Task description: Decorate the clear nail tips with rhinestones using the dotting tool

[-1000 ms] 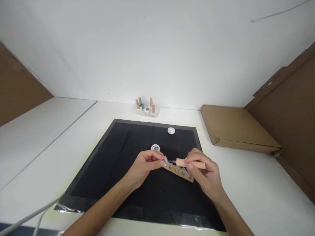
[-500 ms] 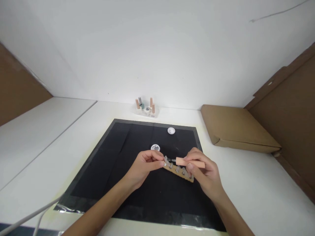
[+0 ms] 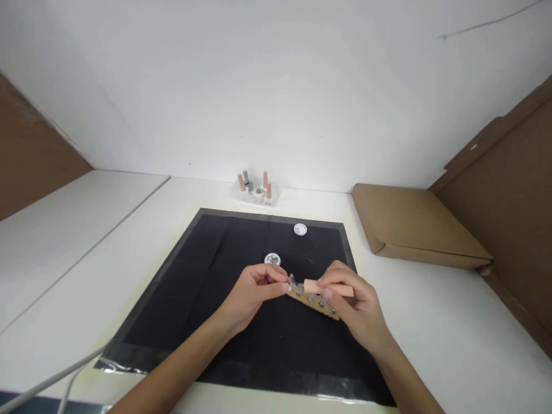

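My left hand [image 3: 256, 293] pinches the left end of a tan strip [image 3: 317, 305] between thumb and fingers. Along this strip stands a row of clear false nail tips [image 3: 298, 290], several of them with small dark or silvery marks. A nail polish brush [image 3: 313, 286] lies sideways in my right hand [image 3: 356, 305], gripped by its long peach cap. The bristle end points left, close to the nail tips nearest my left fingers; whether it touches one I cannot tell. Just beyond my left fingertips is a small white round dish [image 3: 272, 259] with silvery bits in it.
A black mat [image 3: 181, 276] covers the middle of the white table. Another white round dish or lid [image 3: 300, 230] sits near its far edge. Behind stands a clear tray [image 3: 254, 201] with several nail polish bottles. To the right lies a flat cardboard box [image 3: 422, 224]; cables run at lower left.
My right hand has moved a little to the left with the brush, bringing it nearer my left fingertips. My left hand and the strip stay almost where they were.
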{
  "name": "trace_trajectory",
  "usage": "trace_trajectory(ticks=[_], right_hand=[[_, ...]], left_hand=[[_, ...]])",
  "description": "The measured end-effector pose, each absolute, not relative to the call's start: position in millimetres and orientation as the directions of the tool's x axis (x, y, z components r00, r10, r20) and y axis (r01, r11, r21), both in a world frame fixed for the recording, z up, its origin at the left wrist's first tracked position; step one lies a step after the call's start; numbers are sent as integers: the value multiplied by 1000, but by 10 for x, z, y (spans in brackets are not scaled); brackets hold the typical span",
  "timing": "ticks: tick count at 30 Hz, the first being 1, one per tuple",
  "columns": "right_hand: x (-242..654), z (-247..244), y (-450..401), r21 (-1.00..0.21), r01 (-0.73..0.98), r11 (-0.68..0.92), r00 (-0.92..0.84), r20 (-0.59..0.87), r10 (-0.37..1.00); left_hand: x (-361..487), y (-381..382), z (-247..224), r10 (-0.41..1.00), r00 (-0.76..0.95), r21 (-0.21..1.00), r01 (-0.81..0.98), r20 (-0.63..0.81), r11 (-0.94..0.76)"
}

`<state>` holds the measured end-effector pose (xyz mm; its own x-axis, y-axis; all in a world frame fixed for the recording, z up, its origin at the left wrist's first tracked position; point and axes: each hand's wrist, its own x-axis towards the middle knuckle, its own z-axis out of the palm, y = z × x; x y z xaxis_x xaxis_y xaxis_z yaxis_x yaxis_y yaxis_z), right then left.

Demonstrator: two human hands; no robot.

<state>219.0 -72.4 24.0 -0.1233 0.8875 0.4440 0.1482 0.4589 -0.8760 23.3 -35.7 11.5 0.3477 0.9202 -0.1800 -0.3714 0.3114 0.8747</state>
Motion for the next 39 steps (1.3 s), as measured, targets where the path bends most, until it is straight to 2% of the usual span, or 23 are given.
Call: trace_trajectory(ticks=[4,9,15,23,39], right_hand=[[2199,233,-725,-883,125,452,-146,435,889],[2204,224,-728,-879,128,460,-94,451,888],[2193,247,-721,-873,137,468,-155,448,881],[2186,225,-720,-884,135,448,-97,438,894],[2200,170,-728,-925,-3,380,-126,377,918]], left_hand=[[231,-358,127,919,350,877,-365,-183,314],[227,-357,133,922,340,877,-364,-187,312],[230,-350,130,919,344,874,-365,-195,322],[235,-351,118,912,356,866,-369,-203,336],[231,-356,99,896,403,852,-389,-185,351]])
